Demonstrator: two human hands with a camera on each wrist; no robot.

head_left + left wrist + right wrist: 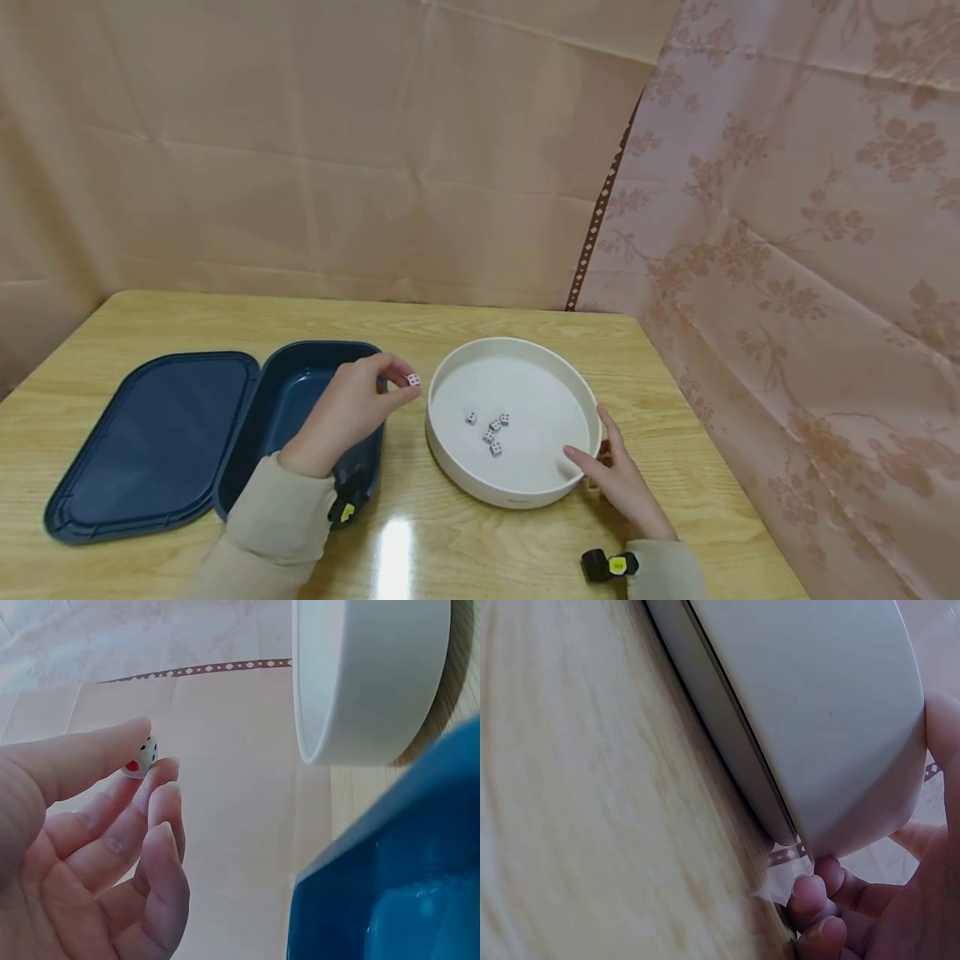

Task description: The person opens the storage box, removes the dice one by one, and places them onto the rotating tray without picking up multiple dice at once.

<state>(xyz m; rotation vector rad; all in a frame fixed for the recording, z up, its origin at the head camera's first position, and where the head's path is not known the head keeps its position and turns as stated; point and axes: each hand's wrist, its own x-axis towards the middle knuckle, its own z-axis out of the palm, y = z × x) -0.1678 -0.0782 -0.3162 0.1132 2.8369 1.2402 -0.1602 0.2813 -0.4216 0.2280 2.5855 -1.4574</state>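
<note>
My left hand (pixel 347 410) pinches a small white die (pixel 413 380) between thumb and fingertips, above the right side of a dark blue box. In the left wrist view the die (pixel 141 760) shows a red dot on one face and black dots on others. My right hand (pixel 624 486) holds the right side of a round white tray (pixel 536 383), thumb over its rim and fingers along the outer wall. Inside the tray several white dice (pixel 495 426) lie left of its middle. From the right wrist, curled fingertips (pixel 808 894) appear by the tray's lower edge.
The open dark blue box (pixel 297 390) stands left of the tray, partly covered by my left forearm. Its flat blue lid (pixel 161 433) lies against its left side. The wooden table (pixel 420 542) ends at a beige curtain (pixel 360 167) behind and a floral one (pixel 817 250) right.
</note>
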